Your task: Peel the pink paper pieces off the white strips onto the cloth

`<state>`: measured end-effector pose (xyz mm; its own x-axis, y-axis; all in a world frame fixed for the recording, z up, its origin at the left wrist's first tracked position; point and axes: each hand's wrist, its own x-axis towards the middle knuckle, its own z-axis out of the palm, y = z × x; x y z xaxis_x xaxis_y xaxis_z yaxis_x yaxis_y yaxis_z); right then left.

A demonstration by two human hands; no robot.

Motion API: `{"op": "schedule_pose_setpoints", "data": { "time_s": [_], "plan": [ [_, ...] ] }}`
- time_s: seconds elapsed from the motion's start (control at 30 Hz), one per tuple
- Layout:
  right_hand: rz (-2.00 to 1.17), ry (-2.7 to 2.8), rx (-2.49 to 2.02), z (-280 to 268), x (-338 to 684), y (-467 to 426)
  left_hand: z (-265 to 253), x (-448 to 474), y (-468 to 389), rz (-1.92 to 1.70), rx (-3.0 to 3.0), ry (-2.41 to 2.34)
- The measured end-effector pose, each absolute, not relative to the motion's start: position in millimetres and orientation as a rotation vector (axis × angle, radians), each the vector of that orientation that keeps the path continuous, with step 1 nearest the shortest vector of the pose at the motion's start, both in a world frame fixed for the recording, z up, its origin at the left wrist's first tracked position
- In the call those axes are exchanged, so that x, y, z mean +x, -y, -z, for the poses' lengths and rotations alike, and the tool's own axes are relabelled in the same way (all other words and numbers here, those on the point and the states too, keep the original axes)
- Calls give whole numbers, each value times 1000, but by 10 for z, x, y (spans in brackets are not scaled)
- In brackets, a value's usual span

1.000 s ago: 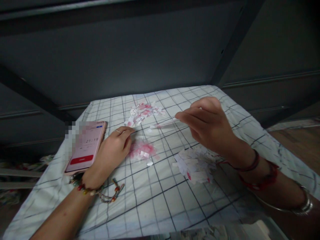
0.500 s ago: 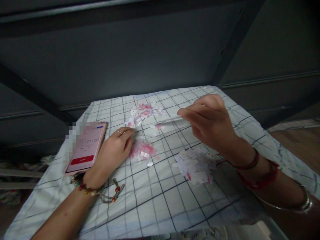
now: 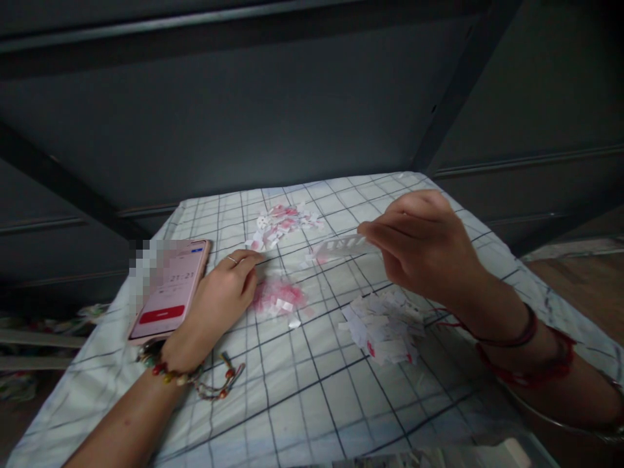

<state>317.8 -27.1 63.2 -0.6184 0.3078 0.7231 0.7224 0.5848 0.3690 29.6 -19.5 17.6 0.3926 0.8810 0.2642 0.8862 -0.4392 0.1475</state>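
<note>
A phone (image 3: pixel 168 292) lies just left of the left grip (image 3: pixel 219 299), which rests with bent fingers on the cloth-covered desk (image 3: pixel 297 403); whether it pinches anything, I cannot tell. Just right of it is a pink-and-white heap of scraps (image 3: pixel 280 296); beyond its fingertips lies a farther heap of paper bits (image 3: pixel 283 221). Between the two grips is the translucent strip (image 3: pixel 344 246), its right end pinched narrowly in the right grip (image 3: pixel 422 244). Nearer the body, below the right grip, sits a pile of white paper pieces (image 3: pixel 383 325).

The step in hand looks like handling this strip; a next move would seem to call for a light, steady pinch. The strip looks thin and flimsy, with a row of white patches and a pinkish left end, slightly blurred.
</note>
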Motion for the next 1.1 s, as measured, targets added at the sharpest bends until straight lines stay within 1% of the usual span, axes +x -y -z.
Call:
{"op": "schedule_pose_setpoints", "data": {
  "time_s": [0.17,0.47,0.7,0.93,1.1],
  "plan": [
    [882,2199,-821,-610,3180,255,-168,293,196,484,-2605,1651],
    [773,2305,-632,-673,3223,326,-157,286,192,460,-2597,1660],
    [880,2265,-724,-654,3214,304,-153,298,192,481,-2604,1652],
    [714,2365,-616,-702,3261,365,-155,280,183,442,-2582,1663],
    [740,2337,-677,-725,3321,388,-150,267,187,446,-2578,1663]
  ]
}}
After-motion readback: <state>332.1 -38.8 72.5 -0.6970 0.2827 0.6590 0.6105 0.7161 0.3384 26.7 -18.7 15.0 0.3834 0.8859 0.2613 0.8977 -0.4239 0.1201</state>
